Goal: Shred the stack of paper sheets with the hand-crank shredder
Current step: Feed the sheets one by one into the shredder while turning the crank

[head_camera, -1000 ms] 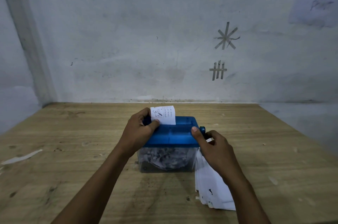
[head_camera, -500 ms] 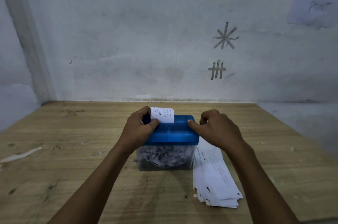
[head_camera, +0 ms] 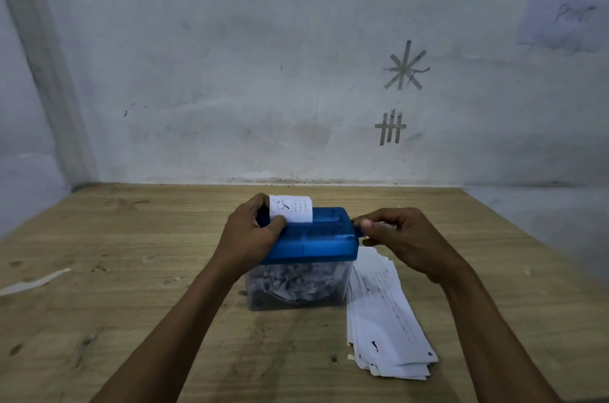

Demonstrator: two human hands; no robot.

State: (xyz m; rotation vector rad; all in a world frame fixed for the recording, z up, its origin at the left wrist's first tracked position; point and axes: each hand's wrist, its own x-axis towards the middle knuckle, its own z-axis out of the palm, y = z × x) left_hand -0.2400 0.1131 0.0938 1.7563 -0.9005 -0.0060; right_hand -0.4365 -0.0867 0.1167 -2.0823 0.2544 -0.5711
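So, left hand (head_camera: 250, 234): grip wrapped on the shredder's (head_camera: 318, 239) left end, thumb against the fed sheet (head_camera: 291, 209); a slip could skew and jam it.
Clear bin (head_camera: 296, 287): packed with shreds; may clog the cutters.
Right hand (head_camera: 405, 238): grip pinching the crank (head_camera: 358, 227); hard cranking could tip the shredder.
Paper stack (head_camera: 385, 313): on the tabletop (head_camera: 131, 271), just beside the bin; a forearm could scatter it.

A scuffed wooden table (head_camera: 131, 320) meets a pale wall (head_camera: 230, 56) bearing grey tape marks (head_camera: 404, 68).
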